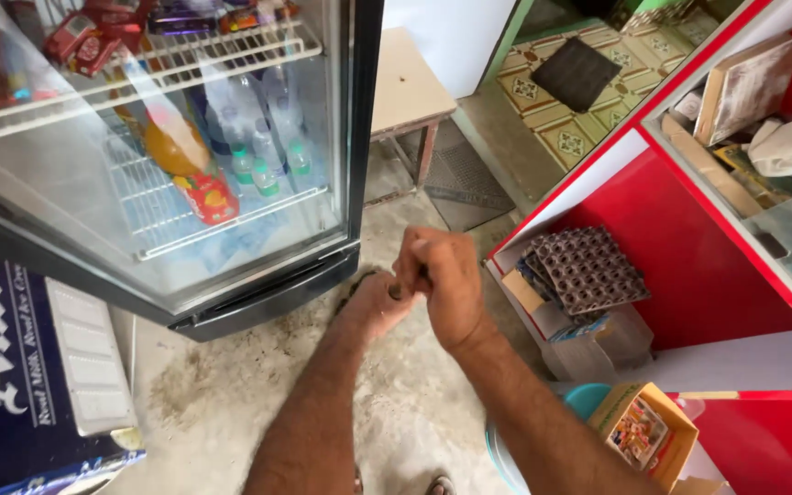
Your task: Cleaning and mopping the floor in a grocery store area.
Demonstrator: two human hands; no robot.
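Note:
My two hands meet above the concrete floor (231,394), in front of the lower corner of a glass-door fridge (258,293). My right hand (444,275) is closed in a fist around the top of a thin dark stick-like thing (397,292). My left hand (376,307) is wrapped around the same thing just below it. The fingers hide nearly all of the thing, so I cannot tell what kind it is. Inside the fridge, clear bottles with green caps (266,170) and an orange drink bottle (185,160) rest on white wire shelves.
A blue chest freezer (11,376) stands at the left. A red and white counter (689,266) at the right holds stacked dark egg trays (588,270) and cardboard boxes (643,431). A pale wooden stool (405,92) and a dark mat (575,73) lie beyond.

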